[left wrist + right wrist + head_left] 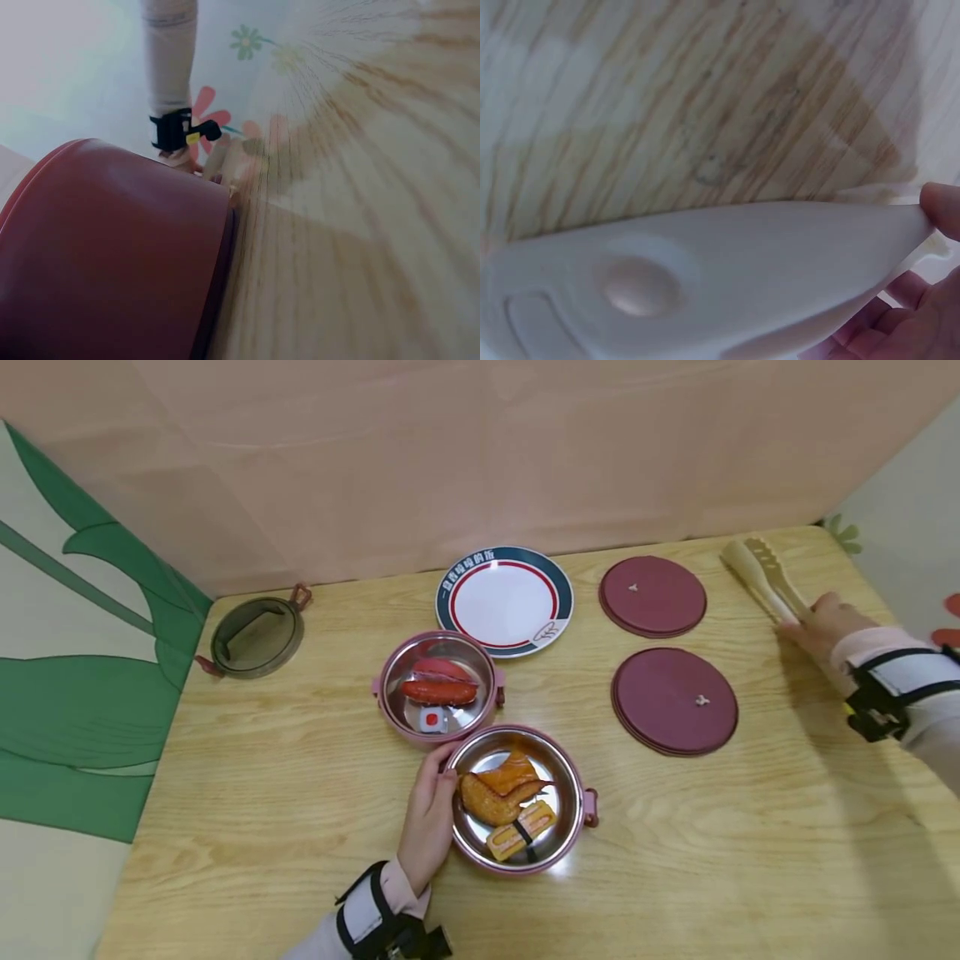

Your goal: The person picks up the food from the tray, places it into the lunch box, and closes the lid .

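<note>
My left hand (pixel 429 818) holds the left side of a round pink steel-lined lunch box (pixel 583 806), thumb at its rim. In it lie a toy chicken wing (pixel 487 802), an orange-brown piece (pixel 513 770) and a yellow block with a dark band (pixel 522 831). The left wrist view shows a reddish curved wall (pixel 112 255) up close. Over at the far right, my right hand (pixel 832 625) grips beige tongs (pixel 753 578) by the handle end. In the right wrist view, fingers (pixel 941 210) and thumb are around the tongs (pixel 780 262).
Behind the held box stands a second lunch box (pixel 393 720) with toy sausages (pixel 438 692) and a small white block. A rimmed plate (pixel 502 602) lies at the back. Two dark red discs (pixel 652 597) lie right of centre, and a clear lid (pixel 258 639) back left.
</note>
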A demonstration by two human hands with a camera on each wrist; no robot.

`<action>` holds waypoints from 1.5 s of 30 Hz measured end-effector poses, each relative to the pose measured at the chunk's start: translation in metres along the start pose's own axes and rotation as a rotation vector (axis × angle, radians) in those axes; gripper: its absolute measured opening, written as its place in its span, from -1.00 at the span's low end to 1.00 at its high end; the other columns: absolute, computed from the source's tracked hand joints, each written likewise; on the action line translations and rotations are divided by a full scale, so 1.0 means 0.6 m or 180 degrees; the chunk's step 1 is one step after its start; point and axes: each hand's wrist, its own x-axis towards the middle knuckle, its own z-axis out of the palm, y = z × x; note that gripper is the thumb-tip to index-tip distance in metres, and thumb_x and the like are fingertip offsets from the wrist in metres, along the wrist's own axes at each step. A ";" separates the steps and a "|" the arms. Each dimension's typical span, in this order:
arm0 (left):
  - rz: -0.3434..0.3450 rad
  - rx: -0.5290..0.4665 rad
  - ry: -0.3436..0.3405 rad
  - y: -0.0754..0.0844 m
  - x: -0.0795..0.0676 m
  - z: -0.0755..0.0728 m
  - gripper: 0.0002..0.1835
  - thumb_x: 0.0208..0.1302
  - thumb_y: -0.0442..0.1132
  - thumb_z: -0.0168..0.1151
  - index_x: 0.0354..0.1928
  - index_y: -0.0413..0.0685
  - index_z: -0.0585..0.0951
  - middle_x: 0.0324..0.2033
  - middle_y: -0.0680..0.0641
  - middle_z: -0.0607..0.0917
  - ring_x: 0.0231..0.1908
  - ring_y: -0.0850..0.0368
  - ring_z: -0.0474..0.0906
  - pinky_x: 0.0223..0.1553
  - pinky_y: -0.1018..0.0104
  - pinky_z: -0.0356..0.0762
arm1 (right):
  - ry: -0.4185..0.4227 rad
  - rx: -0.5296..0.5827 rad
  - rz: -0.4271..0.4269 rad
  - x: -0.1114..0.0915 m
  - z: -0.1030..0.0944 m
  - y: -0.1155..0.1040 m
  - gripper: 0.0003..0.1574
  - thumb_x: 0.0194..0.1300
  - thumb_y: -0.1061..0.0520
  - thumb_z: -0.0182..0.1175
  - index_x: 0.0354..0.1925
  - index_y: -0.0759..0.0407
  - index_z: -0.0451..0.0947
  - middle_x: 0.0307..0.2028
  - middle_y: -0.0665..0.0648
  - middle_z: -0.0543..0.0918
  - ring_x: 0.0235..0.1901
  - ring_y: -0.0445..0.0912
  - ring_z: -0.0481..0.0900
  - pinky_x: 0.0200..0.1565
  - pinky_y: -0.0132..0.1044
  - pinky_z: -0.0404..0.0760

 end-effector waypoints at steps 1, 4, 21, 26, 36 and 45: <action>0.0005 0.0000 -0.0010 0.000 0.000 0.001 -0.61 0.48 -0.41 -0.24 0.25 -0.24 0.39 0.25 -0.19 0.44 0.33 -0.02 0.26 0.41 0.00 0.11 | 0.0016 -0.0041 -0.0002 -0.001 -0.001 -0.004 -0.16 0.36 -0.24 0.00 -0.25 0.62 0.17 -0.47 0.61 0.37 -0.45 0.39 0.42 -0.44 0.15 0.45; 0.0004 -0.0016 -0.0020 0.000 0.001 0.002 -0.61 0.48 -0.41 -0.25 0.26 -0.24 0.38 0.25 -0.19 0.44 0.34 -0.03 0.25 0.41 0.00 0.10 | 0.0069 -0.0070 -0.0001 -0.010 -0.004 -0.017 -0.26 0.39 -0.15 0.00 -0.27 0.62 0.17 -0.51 0.60 0.38 -0.49 0.37 0.43 -0.45 0.17 0.44; -0.0059 -0.0010 0.0040 0.000 0.001 0.007 -0.62 0.48 -0.41 -0.25 0.24 -0.23 0.39 0.25 -0.18 0.44 0.33 -0.02 0.26 0.40 0.00 0.11 | 0.0257 -0.0100 0.0201 -0.029 0.003 -0.027 0.03 0.37 -0.34 -0.09 0.22 0.59 0.03 -0.08 0.83 0.22 -0.17 0.59 0.31 -0.17 0.37 0.37; -0.0082 0.0001 0.0057 0.000 0.002 0.009 -0.62 0.47 -0.41 -0.25 0.24 -0.22 0.38 0.25 -0.18 0.44 0.33 -0.02 0.26 0.41 -0.01 0.11 | 0.0424 -0.0237 0.0308 -0.047 -0.010 -0.066 0.14 0.34 -0.47 -0.19 0.41 0.43 -0.02 0.14 0.80 0.09 0.06 0.63 0.13 0.04 0.46 0.24; -0.0105 0.0028 0.0093 0.002 -0.001 0.007 -0.62 0.48 -0.40 -0.25 0.25 -0.23 0.38 0.26 -0.19 0.43 0.34 -0.04 0.25 0.42 -0.04 0.11 | 0.0131 0.0167 -0.0914 -0.104 0.000 -0.206 0.02 0.34 -0.23 0.12 0.39 0.47 0.08 0.26 0.65 0.23 0.21 0.52 0.17 0.13 0.39 0.21; -0.0143 0.0002 0.0110 0.004 -0.002 0.010 -0.62 0.48 -0.40 -0.25 0.24 -0.25 0.38 0.26 -0.20 0.43 0.34 -0.05 0.25 0.42 -0.05 0.10 | -0.0245 -0.0024 -0.0852 -0.132 0.047 -0.234 0.20 0.22 -0.34 0.19 0.35 0.58 0.08 0.27 0.67 0.16 0.26 0.49 0.12 0.25 0.37 0.15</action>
